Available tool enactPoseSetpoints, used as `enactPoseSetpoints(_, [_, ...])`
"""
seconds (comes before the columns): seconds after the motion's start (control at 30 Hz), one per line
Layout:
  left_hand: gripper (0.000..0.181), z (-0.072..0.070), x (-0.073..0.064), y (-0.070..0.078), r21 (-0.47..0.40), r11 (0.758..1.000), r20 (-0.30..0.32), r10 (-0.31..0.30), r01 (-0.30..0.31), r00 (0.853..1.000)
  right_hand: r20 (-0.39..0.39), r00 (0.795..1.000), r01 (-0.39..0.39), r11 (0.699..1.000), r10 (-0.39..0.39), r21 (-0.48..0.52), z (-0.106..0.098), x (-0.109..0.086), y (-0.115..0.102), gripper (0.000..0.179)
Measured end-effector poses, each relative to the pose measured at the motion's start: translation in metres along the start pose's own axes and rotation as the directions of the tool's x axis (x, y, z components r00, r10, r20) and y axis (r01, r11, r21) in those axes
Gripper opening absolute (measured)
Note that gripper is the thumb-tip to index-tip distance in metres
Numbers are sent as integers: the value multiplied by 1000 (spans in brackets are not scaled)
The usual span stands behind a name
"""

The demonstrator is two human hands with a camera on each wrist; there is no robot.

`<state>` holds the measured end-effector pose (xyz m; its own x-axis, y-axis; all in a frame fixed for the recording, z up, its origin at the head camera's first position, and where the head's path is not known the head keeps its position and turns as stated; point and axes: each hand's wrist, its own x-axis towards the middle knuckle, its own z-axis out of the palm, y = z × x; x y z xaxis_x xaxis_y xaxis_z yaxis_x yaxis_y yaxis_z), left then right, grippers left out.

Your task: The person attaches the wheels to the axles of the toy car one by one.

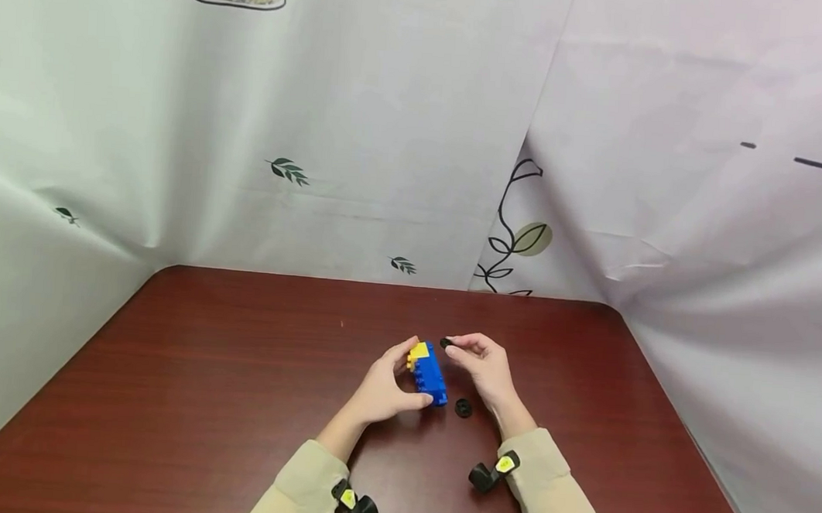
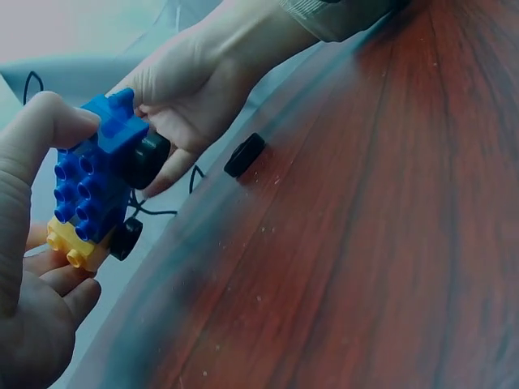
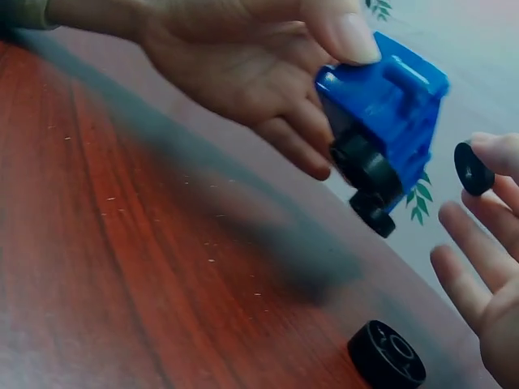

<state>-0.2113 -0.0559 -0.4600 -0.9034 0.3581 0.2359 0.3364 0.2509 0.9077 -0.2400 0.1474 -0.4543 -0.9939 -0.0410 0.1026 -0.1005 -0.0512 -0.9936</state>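
A blue and yellow toy-brick car (image 1: 429, 375) is held between the thumb and fingers of my left hand (image 1: 385, 387), tilted on its side above the table. Two black wheels, a larger one (image 2: 149, 159) and a smaller one (image 2: 126, 238), sit along one side of the car in the left wrist view. My right hand (image 1: 483, 367) pinches a small black wheel (image 3: 473, 168) between thumb and fingers, just right of the car and apart from it. Another black wheel (image 1: 463, 408) lies on the table between the hands.
The dark red-brown wooden table (image 1: 237, 371) spreads around both hands. White printed cloth (image 1: 362, 130) hangs behind and at the sides of it. A black wrist camera (image 1: 356, 506) is strapped over the left sleeve, and another camera (image 1: 489, 474) over the right one.
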Motion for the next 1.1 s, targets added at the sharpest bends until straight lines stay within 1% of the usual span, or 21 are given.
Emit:
enactPoseSetpoints(0.07, [98, 1, 0, 2, 16, 1000, 7, 0, 0, 1000, -2, 1000, 11, 999, -11, -32, 2, -2, -1, 29])
enactPoseSetpoints(0.13, [101, 1, 0, 4, 38, 999, 10, -1, 1, 1000, 12, 1000, 29, 998, -29, -57, 5, -5, -5, 29])
enactPoseSetpoints(0.27, [102, 2, -2, 5, 63, 998, 16, 1, -2, 1000, 25, 998, 57, 990, -54, -127, 12, -15, -18, 32])
enactPoseSetpoints(0.37, [101, 3, -2, 5, 73, 997, 24, -5, 4, 1000, 21, 999, 51, 984, -49, -169, 15, -19, -25, 33])
enactPoseSetpoints(0.53, [102, 3, -1, 6, 102, 995, 27, -18, 15, 999, 32, 998, 52, 984, -47, -172, 16, -21, -28, 33])
enactPoseSetpoints(0.7, [102, 2, 0, 7, 115, 993, 28, -11, 8, 1000, 55, 997, 61, 987, -54, -149, 18, -21, -31, 34])
enactPoseSetpoints(0.83, [100, 2, 0, 7, 129, 992, 46, -7, 1, 999, 54, 997, 66, 982, -58, -176, 17, -22, -32, 35])
enactPoseSetpoints(1.0, [98, 2, 0, 6, 149, 989, 50, 4, -11, 999, 65, 995, 88, 978, -76, -188, 13, -13, -15, 36])
enactPoseSetpoints(1.1, [99, 2, -1, 6, 156, 987, 58, 12, -21, 998, 55, 994, 97, 983, -89, -154, 11, -8, -6, 30])
